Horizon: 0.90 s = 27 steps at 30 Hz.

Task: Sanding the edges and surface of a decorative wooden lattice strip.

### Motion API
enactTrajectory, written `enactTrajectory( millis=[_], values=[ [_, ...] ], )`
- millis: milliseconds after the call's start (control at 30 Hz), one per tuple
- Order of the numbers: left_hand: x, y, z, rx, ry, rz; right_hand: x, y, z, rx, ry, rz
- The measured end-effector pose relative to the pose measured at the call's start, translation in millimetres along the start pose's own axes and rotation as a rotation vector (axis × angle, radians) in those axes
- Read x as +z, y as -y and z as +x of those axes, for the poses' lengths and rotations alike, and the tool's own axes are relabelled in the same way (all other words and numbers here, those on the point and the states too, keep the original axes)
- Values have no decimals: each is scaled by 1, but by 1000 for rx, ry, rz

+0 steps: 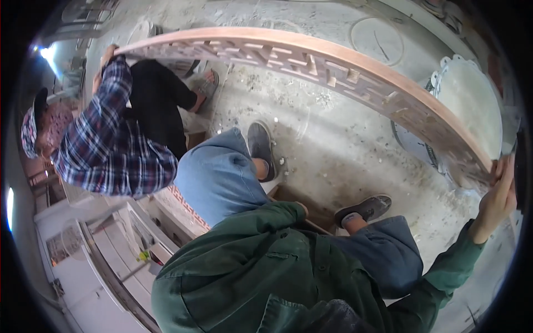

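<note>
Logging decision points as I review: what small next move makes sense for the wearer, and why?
Probably raising the mostly hidden left hand to steady the carved panel: only the right hand grips this end, while a co-worker holds the other.

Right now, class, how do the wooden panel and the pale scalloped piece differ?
The wooden panel is long and pinkish-brown; the pale scalloped piece is broad, rounded and whitish. The panel is pierced with cut-outs; the pale piece's face looks plain. The right hand grips the panel's end; no hand is seen on the pale piece.
</note>
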<state>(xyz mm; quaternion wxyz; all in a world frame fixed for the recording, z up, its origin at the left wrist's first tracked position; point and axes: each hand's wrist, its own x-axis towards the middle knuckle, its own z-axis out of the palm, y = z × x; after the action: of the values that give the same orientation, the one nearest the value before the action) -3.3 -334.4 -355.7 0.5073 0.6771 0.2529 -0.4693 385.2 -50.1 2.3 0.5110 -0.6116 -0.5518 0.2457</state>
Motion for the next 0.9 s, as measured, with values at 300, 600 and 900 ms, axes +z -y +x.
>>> enactTrajectory(
  millis=[300, 600, 900],
  values=[
    [-45, 52, -38, 177, -168, 135, 53, -3, 29, -377, -254, -401],
    [-196, -50, -348, 713, -1580, 101, 59, 11, 8, -135, -197, -95],
    [-275, 42, -408, 154, -1877, 544, 83, 50, -12, -167, -334, 210]
  ],
)
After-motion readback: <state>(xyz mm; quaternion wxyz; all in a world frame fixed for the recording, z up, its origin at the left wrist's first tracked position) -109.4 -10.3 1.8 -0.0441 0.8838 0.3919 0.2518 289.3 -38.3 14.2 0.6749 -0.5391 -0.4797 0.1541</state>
